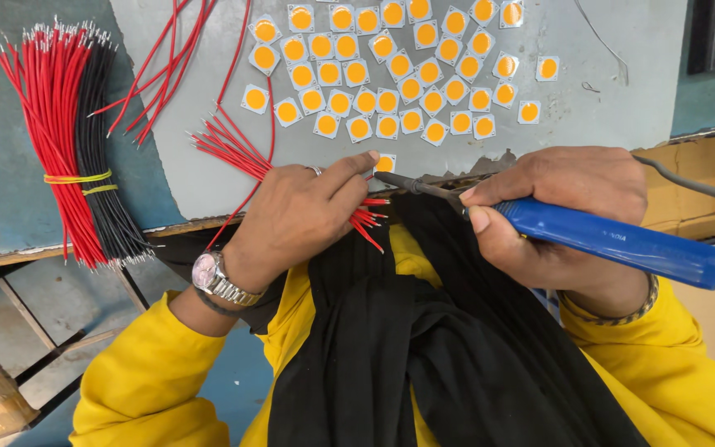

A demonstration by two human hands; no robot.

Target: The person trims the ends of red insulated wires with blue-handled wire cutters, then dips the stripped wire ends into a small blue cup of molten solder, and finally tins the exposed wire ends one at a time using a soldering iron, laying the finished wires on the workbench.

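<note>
Head: soldering iron (614, 240) tip leftward

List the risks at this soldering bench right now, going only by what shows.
1. The soldering iron in the right hand points its tip close to the left hand: a slip might burn a finger.
2. The red wires held by the left hand fan out loosely, so some may slide free.
3. The black scarf lies just under the tip and could scorch.
</note>
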